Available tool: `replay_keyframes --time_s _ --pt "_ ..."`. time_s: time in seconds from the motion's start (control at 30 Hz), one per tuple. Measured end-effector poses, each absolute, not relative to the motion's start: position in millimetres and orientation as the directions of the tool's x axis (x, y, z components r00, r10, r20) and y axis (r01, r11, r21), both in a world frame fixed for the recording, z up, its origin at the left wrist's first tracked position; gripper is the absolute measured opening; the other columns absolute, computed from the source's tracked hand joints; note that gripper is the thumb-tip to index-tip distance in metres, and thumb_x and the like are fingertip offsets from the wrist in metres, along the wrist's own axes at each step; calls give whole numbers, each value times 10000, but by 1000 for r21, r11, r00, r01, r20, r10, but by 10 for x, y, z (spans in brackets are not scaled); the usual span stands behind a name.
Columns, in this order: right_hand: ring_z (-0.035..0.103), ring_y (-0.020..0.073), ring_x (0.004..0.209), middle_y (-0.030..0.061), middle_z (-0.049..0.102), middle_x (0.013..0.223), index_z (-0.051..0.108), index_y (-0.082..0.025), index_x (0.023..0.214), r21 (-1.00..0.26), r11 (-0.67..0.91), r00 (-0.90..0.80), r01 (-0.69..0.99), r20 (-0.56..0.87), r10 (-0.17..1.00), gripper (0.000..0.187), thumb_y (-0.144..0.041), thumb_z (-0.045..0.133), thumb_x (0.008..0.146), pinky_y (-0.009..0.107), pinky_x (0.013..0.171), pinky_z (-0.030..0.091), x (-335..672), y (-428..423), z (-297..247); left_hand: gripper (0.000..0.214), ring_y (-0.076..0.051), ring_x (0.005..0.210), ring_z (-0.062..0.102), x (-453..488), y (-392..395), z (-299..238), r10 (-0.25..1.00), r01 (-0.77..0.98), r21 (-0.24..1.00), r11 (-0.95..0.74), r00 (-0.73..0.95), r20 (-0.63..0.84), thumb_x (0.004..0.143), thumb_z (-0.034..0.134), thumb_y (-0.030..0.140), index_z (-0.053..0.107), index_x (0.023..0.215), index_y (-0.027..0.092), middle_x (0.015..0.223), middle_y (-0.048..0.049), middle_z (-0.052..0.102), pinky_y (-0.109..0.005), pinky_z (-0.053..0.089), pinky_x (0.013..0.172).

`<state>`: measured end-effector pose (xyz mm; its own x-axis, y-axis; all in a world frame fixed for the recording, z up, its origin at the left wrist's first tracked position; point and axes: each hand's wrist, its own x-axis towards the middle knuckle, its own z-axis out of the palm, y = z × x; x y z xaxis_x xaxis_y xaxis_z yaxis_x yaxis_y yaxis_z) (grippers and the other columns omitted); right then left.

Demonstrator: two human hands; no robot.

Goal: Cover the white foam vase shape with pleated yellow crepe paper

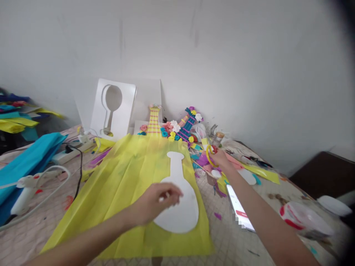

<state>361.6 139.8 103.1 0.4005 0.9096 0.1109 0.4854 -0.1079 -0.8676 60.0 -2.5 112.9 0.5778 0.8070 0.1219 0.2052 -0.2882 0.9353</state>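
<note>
A large yellow sheet (122, 192) lies spread on the table, with a white guitar-shaped cutout (180, 203) on top of it. My left hand (155, 203) hovers over the cutout's round body, fingers curled together in a pinch; what they hold, if anything, I cannot make out. My right hand (220, 159) reaches to the far right of the sheet among craft scraps and grips yellow-handled scissors (210, 154).
A white board with a guitar-shaped hole (113, 109) leans on the wall. Decorated paper guitars (166, 125) lie behind the sheet. A glue gun (24, 190) and cables sit left, blue paper (27, 159) beside. A phone (239, 212) and plastic container (302, 218) lie right.
</note>
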Motion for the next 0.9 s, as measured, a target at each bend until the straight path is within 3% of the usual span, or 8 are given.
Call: replay_keyframes --time_s 0.1,0.2,0.33,0.47,0.67,0.8,0.9 --pt "561 96 626 3 595 764 571 -114 874 -874 -72 349 480 115 930 168 -267 577 805 250 582 475 3444 1118 979 276 -147 729 555 1127 614 1174 898 149 957 -251 404 173 746 550 352 592 949 170 1034 -86 594 -222 416 542" --pt "568 142 609 3 614 695 576 -143 826 -891 -22 328 454 144 934 263 -282 700 640 261 553 452 3312 854 909 510 -181 839 542 1533 1093 1130 936 148 967 -209 317 154 663 633 407 517 1079 136 1220 -146 474 -234 407 567" --pt "573 174 650 9 627 718 579 -161 850 -927 15 310 376 141 940 401 -286 750 510 280 579 441 3221 604 842 358 -149 731 548 1742 1303 1075 908 100 975 -198 394 144 684 597 444 592 849 126 853 -68 608 -228 395 580" --pt "552 148 650 1 604 725 557 -173 837 -976 35 246 213 88 965 415 -294 766 500 265 590 439 3198 472 820 267 -96 607 510 1734 1293 1026 899 91 972 -216 408 161 724 561 399 558 657 140 620 13 544 -212 381 583" --pt "378 84 446 -63 412 561 508 -219 856 -990 94 99 -107 83 992 413 -556 625 647 225 419 331 3251 391 634 208 -81 550 503 1690 1467 809 928 239 948 -211 353 118 784 546 313 552 687 130 616 22 549 -221 406 552" --pt "336 84 455 -60 357 601 421 -237 756 -938 211 168 -273 170 971 519 -705 562 585 245 424 321 3272 425 372 195 -102 623 540 1745 1678 626 939 392 893 -222 333 88 818 548 294 565 748 113 705 4 572 -270 462 607" --pt "279 77 440 -73 305 567 409 -239 739 -901 288 241 -324 216 946 480 -652 606 595 234 419 275 3259 443 218 182 -138 770 572 1913 1887 540 940 444 861 -249 324 105 832 533 287 577 869 115 861 -30 594 -321 485 698"
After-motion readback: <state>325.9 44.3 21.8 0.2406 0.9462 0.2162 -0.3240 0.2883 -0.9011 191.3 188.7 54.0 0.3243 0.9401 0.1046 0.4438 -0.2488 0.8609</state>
